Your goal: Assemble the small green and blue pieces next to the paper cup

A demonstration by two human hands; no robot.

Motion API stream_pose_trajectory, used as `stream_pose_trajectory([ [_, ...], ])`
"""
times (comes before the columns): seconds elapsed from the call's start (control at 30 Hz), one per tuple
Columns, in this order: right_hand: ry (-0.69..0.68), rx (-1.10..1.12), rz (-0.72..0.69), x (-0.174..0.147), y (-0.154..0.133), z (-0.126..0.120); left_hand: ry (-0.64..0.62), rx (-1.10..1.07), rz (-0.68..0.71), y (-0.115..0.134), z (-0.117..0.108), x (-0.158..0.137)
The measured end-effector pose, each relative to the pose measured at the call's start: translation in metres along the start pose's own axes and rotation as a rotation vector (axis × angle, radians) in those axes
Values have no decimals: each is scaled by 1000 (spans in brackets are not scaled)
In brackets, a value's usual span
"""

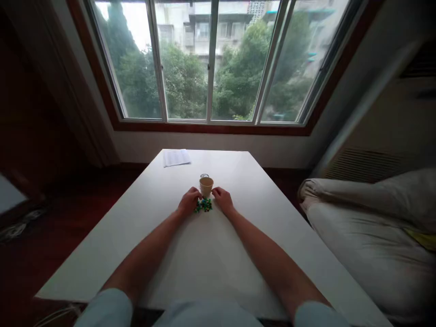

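Note:
A small tan cup (206, 187) stands upright on the white table (211, 254), its mouth facing up toward me. Just on the near side of it lies a little heap of small green, blue and orange pieces (205, 205), too small to name. My left hand (190, 201) is at the heap's left edge, fingers curled in close to the cup and pieces. To the right of the cup is my right hand (222, 200), its fingers bent together with the tips beside the cup's wall. I cannot tell whether they touch it, or what either hand holds.
A clear round object (204, 175) sits just behind the cup. White paper sheets (177, 157) lie at the table's far left corner. A covered sofa (361, 236) stands to the right, and a wide window (211, 68) is beyond the table.

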State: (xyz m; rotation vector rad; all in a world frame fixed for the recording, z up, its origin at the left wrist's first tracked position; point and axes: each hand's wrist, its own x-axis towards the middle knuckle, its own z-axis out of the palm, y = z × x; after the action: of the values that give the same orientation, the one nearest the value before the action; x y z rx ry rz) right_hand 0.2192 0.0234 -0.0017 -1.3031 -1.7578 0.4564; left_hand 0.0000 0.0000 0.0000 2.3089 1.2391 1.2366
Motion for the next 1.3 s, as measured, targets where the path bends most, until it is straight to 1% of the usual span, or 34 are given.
stream_pose_trajectory([
  [0.17,-8,1,19,1,1,0,16,-2,8,4,-3,1],
  [0.4,2,1,34,0,0,-1,58,55,4,9,-6,2],
  [0.87,7,6,24,-1,-3,-2,61,101,-26,12,-7,2],
  [1.3,2,9,27,-1,-5,-3,183,127,15,26,-13,2],
])
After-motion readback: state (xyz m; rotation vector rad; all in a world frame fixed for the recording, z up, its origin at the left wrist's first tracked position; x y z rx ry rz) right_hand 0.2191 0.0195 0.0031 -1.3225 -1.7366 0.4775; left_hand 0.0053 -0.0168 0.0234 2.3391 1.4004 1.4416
